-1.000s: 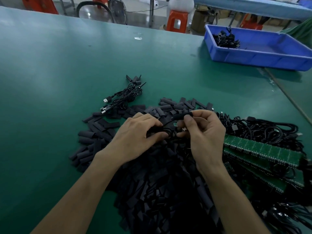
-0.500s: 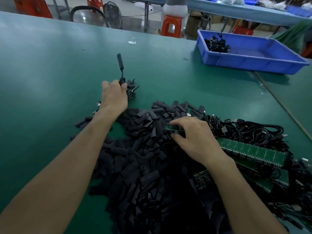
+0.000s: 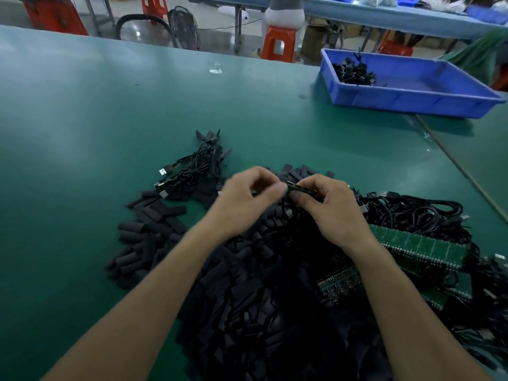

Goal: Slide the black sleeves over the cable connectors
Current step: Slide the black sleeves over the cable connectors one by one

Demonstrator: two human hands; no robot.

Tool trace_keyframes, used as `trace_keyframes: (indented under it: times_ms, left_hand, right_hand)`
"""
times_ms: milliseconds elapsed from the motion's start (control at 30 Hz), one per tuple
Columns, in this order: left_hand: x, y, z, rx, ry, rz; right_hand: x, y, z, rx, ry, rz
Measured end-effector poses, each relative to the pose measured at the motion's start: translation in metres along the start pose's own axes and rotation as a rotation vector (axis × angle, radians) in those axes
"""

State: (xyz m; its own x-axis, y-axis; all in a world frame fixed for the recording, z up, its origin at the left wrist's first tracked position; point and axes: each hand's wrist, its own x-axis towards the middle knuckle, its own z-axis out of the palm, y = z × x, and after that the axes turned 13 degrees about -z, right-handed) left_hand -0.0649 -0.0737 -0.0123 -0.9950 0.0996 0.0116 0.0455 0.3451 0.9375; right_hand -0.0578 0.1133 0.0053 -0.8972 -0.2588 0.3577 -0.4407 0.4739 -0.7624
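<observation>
Surface: matte green worktable (image 3: 110, 133) | room: orange plastic stool (image 3: 275, 33), blue plastic tray (image 3: 412, 103) | right hand (image 3: 335, 213) pinching narrow green circuit strip (image 3: 302, 188) | left hand (image 3: 242, 204) curled, grip blurred

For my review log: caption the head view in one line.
Right hand holds a small green board, left hand at its tip, above piled black sleeves.
</observation>
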Motion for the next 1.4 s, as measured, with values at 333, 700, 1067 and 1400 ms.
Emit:
trace_keyframes:
  times_ms: [333,700,1067,1400]
  left_hand:
    - [-0.002,-0.012,0.021,-0.426,-0.182,-0.128]
    - [0.005,-0.016,0.013,-0.570,-0.367,-0.240]
    - [0.003,-0.005,0.002,-1.017,-0.104,-0.082]
    - [-0.021,0.009,-0.044,-0.095,0.442,0.378]
  right_hand:
    - [0.002,0.008,-0.006,0.195,-0.167,0.049]
    - [0.005,0.004,-0.010,0.355,-0.233,0.113]
    - [0.004,0.008,-0.005,-0.083,0.348,0.066]
    - [-0.008,-0.009,0.009,-0.462,0.019,-0.009]
